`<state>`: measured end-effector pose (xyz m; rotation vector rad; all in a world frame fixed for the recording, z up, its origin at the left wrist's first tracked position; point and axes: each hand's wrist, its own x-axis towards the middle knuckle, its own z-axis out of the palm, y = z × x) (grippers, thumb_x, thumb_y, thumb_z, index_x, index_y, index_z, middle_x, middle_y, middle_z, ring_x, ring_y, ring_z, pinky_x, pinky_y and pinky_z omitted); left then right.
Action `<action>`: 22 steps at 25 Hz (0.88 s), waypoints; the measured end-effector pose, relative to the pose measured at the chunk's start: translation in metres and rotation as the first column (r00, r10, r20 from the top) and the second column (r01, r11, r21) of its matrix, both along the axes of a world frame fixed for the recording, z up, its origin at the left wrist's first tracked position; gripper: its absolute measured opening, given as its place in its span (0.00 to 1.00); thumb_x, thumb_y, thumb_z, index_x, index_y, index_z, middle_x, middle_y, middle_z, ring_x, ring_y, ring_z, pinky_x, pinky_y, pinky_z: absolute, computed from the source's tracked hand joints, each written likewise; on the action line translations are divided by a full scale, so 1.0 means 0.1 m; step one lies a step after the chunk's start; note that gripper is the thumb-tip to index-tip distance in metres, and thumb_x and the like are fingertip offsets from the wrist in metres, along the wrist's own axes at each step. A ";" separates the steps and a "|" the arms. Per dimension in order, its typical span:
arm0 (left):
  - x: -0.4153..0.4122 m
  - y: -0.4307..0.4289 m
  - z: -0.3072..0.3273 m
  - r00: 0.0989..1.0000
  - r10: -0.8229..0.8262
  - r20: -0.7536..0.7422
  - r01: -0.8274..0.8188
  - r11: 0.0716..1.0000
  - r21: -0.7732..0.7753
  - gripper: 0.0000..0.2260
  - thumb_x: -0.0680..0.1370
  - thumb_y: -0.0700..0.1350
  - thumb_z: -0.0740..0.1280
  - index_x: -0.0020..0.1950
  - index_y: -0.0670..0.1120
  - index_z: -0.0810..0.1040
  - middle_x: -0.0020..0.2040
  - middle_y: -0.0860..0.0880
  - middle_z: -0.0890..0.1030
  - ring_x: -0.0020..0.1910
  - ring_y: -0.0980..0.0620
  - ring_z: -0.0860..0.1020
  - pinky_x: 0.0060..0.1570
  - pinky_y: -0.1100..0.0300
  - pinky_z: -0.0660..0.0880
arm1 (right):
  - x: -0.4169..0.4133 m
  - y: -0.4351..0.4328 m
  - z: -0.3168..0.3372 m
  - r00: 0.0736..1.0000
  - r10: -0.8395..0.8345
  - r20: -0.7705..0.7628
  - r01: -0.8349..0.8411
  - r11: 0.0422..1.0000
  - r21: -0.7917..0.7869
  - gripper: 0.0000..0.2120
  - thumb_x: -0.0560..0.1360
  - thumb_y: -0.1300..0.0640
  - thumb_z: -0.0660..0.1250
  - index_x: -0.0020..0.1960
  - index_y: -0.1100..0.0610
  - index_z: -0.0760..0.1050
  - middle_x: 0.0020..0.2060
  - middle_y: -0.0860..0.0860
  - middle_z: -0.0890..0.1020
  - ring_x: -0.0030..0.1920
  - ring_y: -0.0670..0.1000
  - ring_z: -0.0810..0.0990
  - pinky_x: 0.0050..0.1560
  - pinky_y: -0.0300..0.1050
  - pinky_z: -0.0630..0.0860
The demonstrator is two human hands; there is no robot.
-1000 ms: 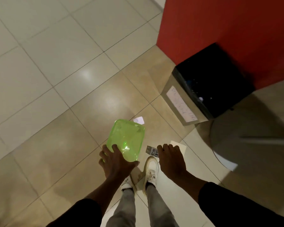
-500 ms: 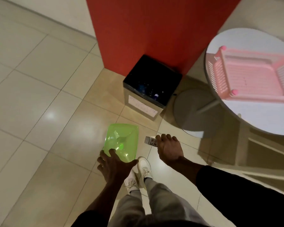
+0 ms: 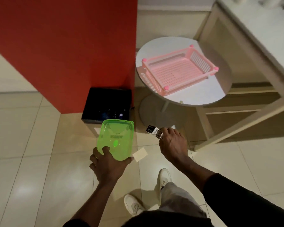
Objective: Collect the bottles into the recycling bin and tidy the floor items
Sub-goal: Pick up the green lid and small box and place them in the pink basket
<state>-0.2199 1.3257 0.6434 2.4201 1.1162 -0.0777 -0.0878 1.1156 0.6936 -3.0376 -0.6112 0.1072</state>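
Now, just in front of the recycling bin (image 3: 92, 126) with bottles (image 3: 115, 114) glinting inside, left hand (image 3: 108, 163) grips the green tub (image 3: 116, 139) by its edge, right hand (image 3: 171, 143) clutches a small carton (image 3: 154, 131), floor pickups, I'd say, lifted for tidying.

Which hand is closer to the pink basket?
Right. The right hand, holding a small box, is below the pink basket; the left hand, gripping a green tub, is farther off to the left.
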 end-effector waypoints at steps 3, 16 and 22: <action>0.36 -0.16 0.23 0.998 -0.040 0.050 0.039 0.999 0.029 0.49 0.53 0.77 0.77 0.64 0.49 0.73 0.70 0.40 0.68 0.67 0.37 0.67 0.64 0.40 0.70 | 0.19 -0.18 0.21 0.996 -0.072 0.046 0.068 0.995 0.077 0.17 0.74 0.55 0.72 0.61 0.55 0.74 0.48 0.53 0.82 0.44 0.54 0.78 0.43 0.47 0.75; 2.06 -1.12 0.70 0.986 0.144 0.084 -0.144 0.990 -0.006 0.46 0.57 0.78 0.75 0.62 0.48 0.74 0.68 0.38 0.71 0.68 0.35 0.68 0.64 0.40 0.69 | 1.99 -1.16 0.77 0.992 -0.075 0.097 0.048 0.966 0.255 0.21 0.82 0.52 0.62 0.74 0.56 0.69 0.54 0.58 0.81 0.50 0.60 0.78 0.47 0.56 0.78; 2.98 -1.42 0.92 0.969 0.240 0.050 -0.241 0.970 0.012 0.50 0.56 0.80 0.73 0.65 0.45 0.72 0.68 0.37 0.70 0.68 0.34 0.68 0.65 0.40 0.69 | 2.87 -1.37 0.77 0.995 0.002 0.104 -0.043 0.919 0.391 0.27 0.78 0.54 0.72 0.74 0.58 0.69 0.61 0.60 0.82 0.51 0.61 0.82 0.41 0.53 0.80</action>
